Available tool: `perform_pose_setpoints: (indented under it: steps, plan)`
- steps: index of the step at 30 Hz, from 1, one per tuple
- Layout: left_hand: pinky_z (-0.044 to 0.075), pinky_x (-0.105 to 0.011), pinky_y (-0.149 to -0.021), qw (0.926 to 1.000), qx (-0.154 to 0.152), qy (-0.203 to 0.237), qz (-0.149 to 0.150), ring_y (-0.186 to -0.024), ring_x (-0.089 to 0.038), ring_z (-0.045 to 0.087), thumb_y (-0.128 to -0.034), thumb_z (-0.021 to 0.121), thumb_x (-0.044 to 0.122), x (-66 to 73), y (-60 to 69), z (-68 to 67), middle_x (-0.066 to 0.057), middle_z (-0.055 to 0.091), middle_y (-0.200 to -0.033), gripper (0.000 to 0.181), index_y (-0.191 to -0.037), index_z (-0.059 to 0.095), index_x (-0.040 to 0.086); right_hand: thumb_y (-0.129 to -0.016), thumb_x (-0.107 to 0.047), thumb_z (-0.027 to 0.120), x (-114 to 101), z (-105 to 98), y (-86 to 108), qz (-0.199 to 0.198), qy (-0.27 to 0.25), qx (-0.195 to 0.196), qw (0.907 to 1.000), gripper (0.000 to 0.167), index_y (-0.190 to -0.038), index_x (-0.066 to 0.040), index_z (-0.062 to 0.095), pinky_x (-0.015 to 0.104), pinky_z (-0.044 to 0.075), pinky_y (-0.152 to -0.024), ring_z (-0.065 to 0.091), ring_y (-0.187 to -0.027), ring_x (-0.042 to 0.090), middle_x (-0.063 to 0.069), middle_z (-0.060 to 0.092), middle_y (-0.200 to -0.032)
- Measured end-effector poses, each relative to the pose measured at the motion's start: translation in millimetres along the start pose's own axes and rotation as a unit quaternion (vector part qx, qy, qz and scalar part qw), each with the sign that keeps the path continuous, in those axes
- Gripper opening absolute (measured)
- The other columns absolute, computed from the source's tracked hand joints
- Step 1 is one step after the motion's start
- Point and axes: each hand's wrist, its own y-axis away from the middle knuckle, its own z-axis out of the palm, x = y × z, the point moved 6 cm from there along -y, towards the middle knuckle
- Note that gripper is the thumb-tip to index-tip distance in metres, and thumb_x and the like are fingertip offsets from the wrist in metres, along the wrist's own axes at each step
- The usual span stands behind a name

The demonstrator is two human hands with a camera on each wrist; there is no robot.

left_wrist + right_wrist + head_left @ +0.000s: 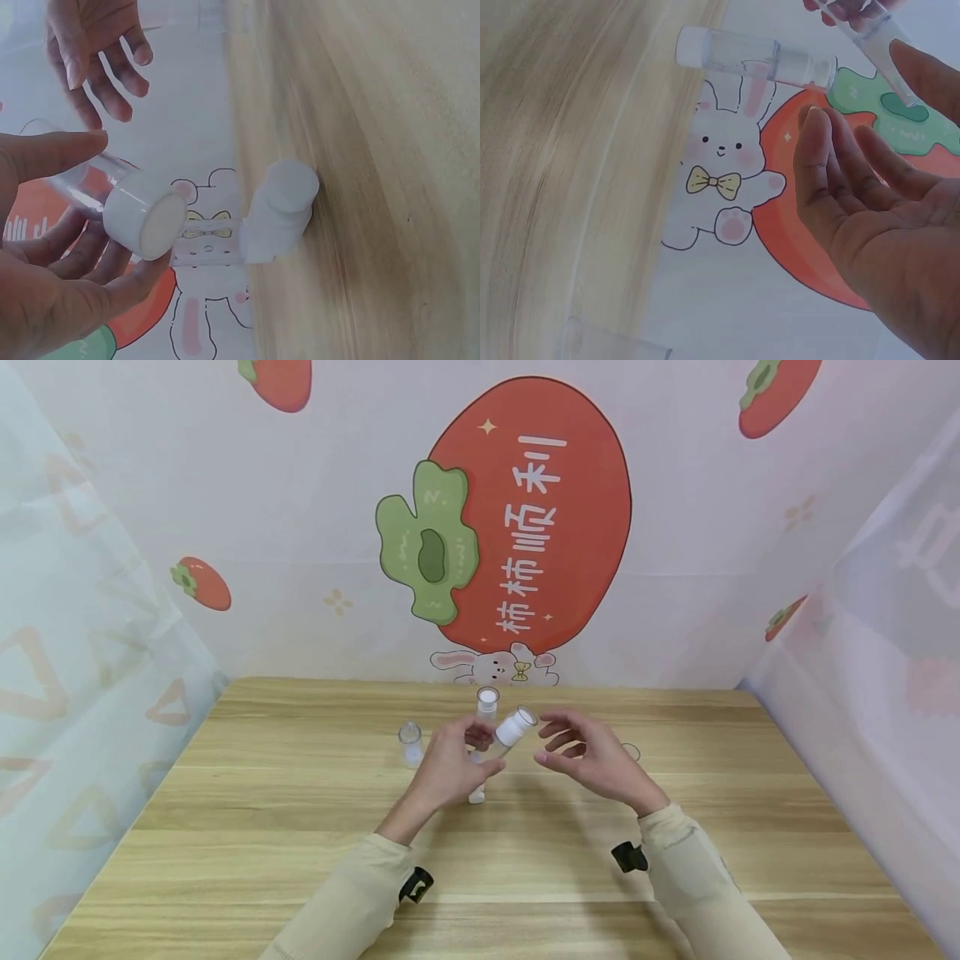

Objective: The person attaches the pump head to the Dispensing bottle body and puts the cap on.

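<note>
My left hand point(450, 764) point(71, 277) grips a clear bottle point(513, 727) point(146, 217) point(885, 56) with white parts, tilted above the table; its top leans toward my right hand point(600, 760) point(97, 49) point(885, 217). That right hand holds nothing, its fingers loosely bent just beside the bottle's top, apart from it. Behind the left hand a second clear bottle with a white base point(487, 703) point(757, 58) stands upright on the table, partly hidden by the fingers in the head view.
On the wooden table point(300, 860), a small clear container point(411, 747) with a whitish bottom stands left of the left hand. A clear round rim point(632, 751) shows behind the right hand, mostly hidden. A printed cloth point(300, 527) rises at the back edge.
</note>
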Motion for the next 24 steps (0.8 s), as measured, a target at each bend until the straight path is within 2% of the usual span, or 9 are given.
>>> perform_pose_setpoints:
  steps: [5,12,18,24]
  plan:
    - [0.055,-0.044,-0.087,0.9983,0.047,0.033,-0.011,-0.098,-0.027,0.065,-0.0814,0.083,0.005,-6.0,-1.5,-2.8,-0.015,0.069,-0.106,0.037,-0.114,0.065,0.0,-0.089,-0.018,0.08,3,3,2.2,0.0,0.01,-0.013,0.9999,0.053,-0.134,-0.001,0.058,0.042,0.056,-0.085,0.068,-0.099,0.022,0.011,0.067,-0.113]
    - [0.054,-0.045,-0.091,0.9912,0.109,0.07,-0.028,-0.106,-0.029,0.062,-0.0831,0.08,0.001,-16.9,-4.7,-7.6,-0.013,0.065,-0.11,0.044,-0.121,0.059,-0.001,-0.09,-0.016,0.079,6,7,4.5,0.0,0.019,-0.033,0.9993,0.049,-0.133,-0.002,0.058,0.041,0.056,-0.086,0.067,-0.1,0.022,0.008,0.067,-0.113]
    - [0.05,-0.048,-0.093,0.9863,0.136,0.088,-0.033,-0.11,-0.032,0.06,-0.0881,0.074,-0.001,-26.4,-8.2,-8.6,-0.018,0.061,-0.118,0.045,-0.128,0.052,-0.004,-0.091,-0.016,0.078,6,10,5.6,0.003,0.027,-0.047,0.9985,0.049,-0.133,-0.002,0.058,0.042,0.056,-0.086,0.066,-0.1,0.021,0.008,0.066,-0.113]
    - [0.049,-0.051,-0.096,0.9826,0.153,0.098,-0.04,-0.112,-0.035,0.059,-0.0882,0.072,-0.005,-34.4,-10.2,-8.2,-0.022,0.058,-0.121,0.046,-0.128,0.049,-0.007,-0.091,-0.018,0.078,5,12,6.6,0.005,0.028,-0.058,0.9979,0.049,-0.134,-0.003,0.058,0.044,0.055,-0.087,0.066,-0.101,0.022,0.011,0.066,-0.115]
